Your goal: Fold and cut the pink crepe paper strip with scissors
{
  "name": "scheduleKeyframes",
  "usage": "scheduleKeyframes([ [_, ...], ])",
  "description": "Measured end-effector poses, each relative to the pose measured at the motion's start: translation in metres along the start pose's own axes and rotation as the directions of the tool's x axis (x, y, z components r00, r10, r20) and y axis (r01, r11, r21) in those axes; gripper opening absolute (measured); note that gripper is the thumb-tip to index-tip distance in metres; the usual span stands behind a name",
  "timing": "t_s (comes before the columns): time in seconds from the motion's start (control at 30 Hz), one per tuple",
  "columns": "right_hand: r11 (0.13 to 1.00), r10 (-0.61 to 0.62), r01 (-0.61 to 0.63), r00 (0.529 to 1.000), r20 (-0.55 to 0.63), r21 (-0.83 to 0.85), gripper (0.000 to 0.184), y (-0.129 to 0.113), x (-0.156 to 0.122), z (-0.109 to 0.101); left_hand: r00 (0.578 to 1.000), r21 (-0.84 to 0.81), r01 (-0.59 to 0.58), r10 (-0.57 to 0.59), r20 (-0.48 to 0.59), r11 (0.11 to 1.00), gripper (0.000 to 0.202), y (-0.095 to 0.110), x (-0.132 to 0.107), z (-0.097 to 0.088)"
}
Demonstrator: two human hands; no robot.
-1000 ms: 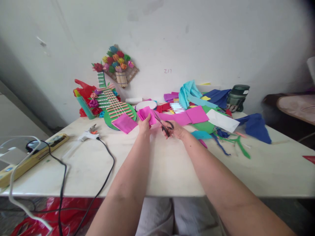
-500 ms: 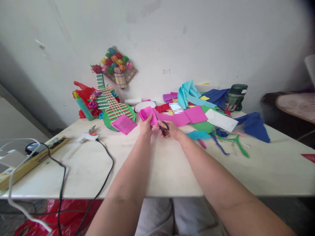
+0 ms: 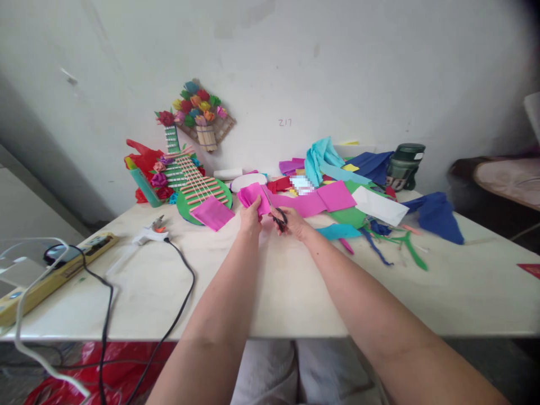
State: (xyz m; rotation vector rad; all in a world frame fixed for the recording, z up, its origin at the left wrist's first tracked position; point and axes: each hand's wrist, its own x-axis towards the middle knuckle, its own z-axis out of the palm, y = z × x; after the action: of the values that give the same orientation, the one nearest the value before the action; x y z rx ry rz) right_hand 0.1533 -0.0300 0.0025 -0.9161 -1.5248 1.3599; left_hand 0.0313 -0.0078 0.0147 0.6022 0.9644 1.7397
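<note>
My left hand (image 3: 250,218) is closed on a folded piece of pink crepe paper (image 3: 252,196), held above the white table (image 3: 270,281). My right hand (image 3: 291,223) grips black-handled scissors (image 3: 276,215) whose blades reach up into the pink paper's right edge. Both hands meet at the middle of the table, a little in front of the paper pile.
A glue gun (image 3: 147,232) with a black cord lies at the left, beside a power strip (image 3: 54,270). A paper guitar craft (image 3: 189,183) and flower bouquet (image 3: 201,115) lean at the wall. Loose coloured paper sheets (image 3: 337,194), blue scraps (image 3: 436,216) and a green jar (image 3: 405,166) crowd the back right.
The scissors' handles have come closer together and both hands have shifted slightly up and left with the pink paper.
</note>
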Motion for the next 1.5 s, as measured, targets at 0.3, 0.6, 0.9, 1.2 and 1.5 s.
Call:
scheduleKeyframes([
  [0.3,0.999,-0.029,0.029,0.999,-0.013,-0.020,0.044,0.004,0.002,0.002,0.999,-0.029,0.011,-0.012,-0.036,1.000,0.041,-0.001,0.003,-0.001],
  [0.6,0.999,-0.040,0.039,0.999,-0.019,-0.031,0.040,0.004,0.004,0.004,0.998,-0.028,0.030,-0.031,-0.050,0.999,0.038,0.001,0.003,0.000],
  [0.9,0.999,-0.034,0.034,0.999,-0.021,-0.002,0.037,0.002,0.002,0.003,0.998,-0.065,0.041,-0.044,-0.051,0.997,0.038,0.001,0.004,-0.002],
  [1.2,0.998,-0.066,0.066,0.998,0.006,-0.021,0.038,-0.006,-0.001,-0.002,0.999,-0.069,0.051,-0.052,-0.003,0.996,0.035,0.000,0.001,0.002],
  [1.5,0.998,-0.069,0.069,0.996,-0.056,-0.005,0.039,-0.004,0.002,-0.001,0.998,-0.051,0.063,-0.061,0.034,0.997,0.036,-0.003,-0.003,0.005],
])
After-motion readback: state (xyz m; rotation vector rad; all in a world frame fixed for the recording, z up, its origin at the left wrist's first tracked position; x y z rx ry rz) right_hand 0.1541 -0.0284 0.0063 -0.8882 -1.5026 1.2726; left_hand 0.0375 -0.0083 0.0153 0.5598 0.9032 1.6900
